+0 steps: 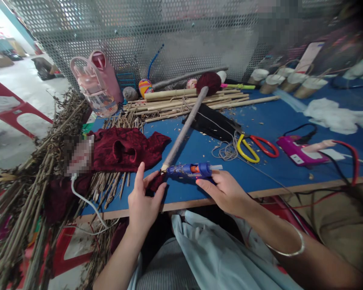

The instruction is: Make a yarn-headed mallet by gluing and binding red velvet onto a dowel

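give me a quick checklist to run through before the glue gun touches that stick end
1. Glue gun in hand: ok, the right hand holds it lying level above the blue table.
2. Nozzle aimed at the work: ok, its tip sits right at the near end of the stick.
3. Fabric held in place: ok, the left hand pinches a dark red cloth scrap at the stick end.
4. Fingers away from the nozzle: not ok, the left fingertips lie very close to it.
5. Gun powered: ok, a red light shows on its body.
6. Glue at the tip: cannot tell.
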The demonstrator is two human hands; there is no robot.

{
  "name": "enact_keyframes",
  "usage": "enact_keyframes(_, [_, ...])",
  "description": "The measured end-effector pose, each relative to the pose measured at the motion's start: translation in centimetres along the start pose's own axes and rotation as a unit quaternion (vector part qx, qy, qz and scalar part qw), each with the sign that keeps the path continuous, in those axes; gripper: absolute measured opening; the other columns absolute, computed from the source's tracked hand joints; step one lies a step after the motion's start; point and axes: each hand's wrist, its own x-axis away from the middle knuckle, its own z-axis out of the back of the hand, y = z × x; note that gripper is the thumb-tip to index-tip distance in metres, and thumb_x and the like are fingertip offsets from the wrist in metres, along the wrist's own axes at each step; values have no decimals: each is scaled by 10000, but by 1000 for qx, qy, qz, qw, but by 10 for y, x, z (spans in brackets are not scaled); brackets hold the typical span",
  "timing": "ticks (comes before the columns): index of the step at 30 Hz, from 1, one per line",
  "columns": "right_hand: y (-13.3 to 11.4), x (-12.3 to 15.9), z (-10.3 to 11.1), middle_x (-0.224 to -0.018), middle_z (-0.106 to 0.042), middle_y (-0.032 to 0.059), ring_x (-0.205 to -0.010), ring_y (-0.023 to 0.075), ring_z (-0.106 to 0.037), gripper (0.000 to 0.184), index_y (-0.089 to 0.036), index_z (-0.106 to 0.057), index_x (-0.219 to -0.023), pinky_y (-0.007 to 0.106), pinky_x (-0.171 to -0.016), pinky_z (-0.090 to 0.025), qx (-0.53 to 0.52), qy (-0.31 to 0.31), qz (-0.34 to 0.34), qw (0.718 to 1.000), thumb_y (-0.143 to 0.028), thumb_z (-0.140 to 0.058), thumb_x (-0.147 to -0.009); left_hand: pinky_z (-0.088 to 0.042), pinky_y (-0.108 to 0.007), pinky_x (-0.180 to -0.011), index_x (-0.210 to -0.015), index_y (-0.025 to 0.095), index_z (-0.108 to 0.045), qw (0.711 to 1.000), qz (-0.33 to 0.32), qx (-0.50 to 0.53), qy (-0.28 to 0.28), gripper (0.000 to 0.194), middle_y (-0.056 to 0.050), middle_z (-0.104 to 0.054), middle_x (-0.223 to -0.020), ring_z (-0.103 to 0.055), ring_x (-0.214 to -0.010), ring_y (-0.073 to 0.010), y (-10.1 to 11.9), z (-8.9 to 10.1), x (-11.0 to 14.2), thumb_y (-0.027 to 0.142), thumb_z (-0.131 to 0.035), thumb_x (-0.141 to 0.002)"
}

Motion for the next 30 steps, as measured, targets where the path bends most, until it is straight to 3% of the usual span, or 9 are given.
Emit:
enact_keyframes(5, [5, 5, 0, -1129, -667, 89, -1048, 231, -624, 299, -178, -624, -1127, 319, -896, -483, -33, 17, 28, 999, -319, -484, -905, -490, -370, -937, -1442, 263, -240, 1000, -14, 0, 4, 794, -46, -709, -1093, -653, -1035, -193, 0, 0, -1, 289, -672, -777])
enact_keyframes(9, [15, 11, 0, -952, -688, 76, -922, 226, -638, 284, -184, -655, -1028, 318, -826, -501, -124, 56, -27, 990, -389, -525, -881, -488, -364, -934, -1444, 264, -236, 999, -39, -13, 3, 773, -41, -710, -1086, -647, -1043, -183, 0, 1, -2, 267, -656, -795])
enact_keyframes(12, [20, 15, 1, -720, -642, 53, -691, 185, -595, 329, -171, -658, -928, 323, -709, -497, -230, 92, -100, 964, -463, -517, -875, -503, -346, -908, -1447, 262, -228, 998, -54, -37, 9, 768, -37, -716, -1070, -657, -1016, -174, -1, 0, -1, 253, -649, -805])
enact_keyframes(16, [23, 15, 7, -876, -661, 75, -599, 139, -524, 326, -179, -632, -961, 324, -645, -477, -379, 127, -112, 910, -475, -539, -858, -506, -335, -896, -1443, 245, -246, 988, -128, -87, 20, 739, -46, -715, -1071, -657, -1012, -175, -5, 0, 2, 235, -639, -816])
enact_keyframes(19, [23, 15, 12, -886, -667, 90, -564, 136, -512, 345, -171, -634, -918, 323, -591, -474, -415, 143, -124, 890, -498, -573, -825, -502, -344, -892, -1443, 234, -247, 978, -174, -110, 19, 734, -54, -713, -1068, -652, -1000, -183, -6, 0, 2, 225, -634, -820])
enact_keyframes(22, [22, 16, 16, -776, -656, 80, -558, 153, -526, 377, -165, -637, -874, 329, -568, -477, -411, 153, -138, 888, -530, -593, -794, -490, -377, -892, -1434, 213, -276, 969, -206, -140, 6, 696, -71, -708, -1063, -626, -1010, -212, -4, 2, 0, 214, -616, -827])
enact_keyframes(26, [22, 18, 23, -833, -668, 79, -566, 154, -550, 363, -176, -626, -900, 338, -597, -494, -394, 170, -134, 893, -523, -571, -809, -449, -433, -934, -1399, 218, -336, 959, -234, -158, 0, 633, -86, -694, -1077, -586, -1041, -238, -2, 3, 1, 190, -601, -825])
enact_keyframes(30, [33, 17, 44, -924, -671, 104, -659, 192, -601, 390, -175, -599, -986, 360, -640, -505, -266, 194, -120, 937, -522, -533, -821, -429, -460, -965, -1380, 210, -337, 966, -217, -36, 136, 629, -129, -594, -1188, -558, -1111, -239, -9, 7, 7, 143, -580, -804])
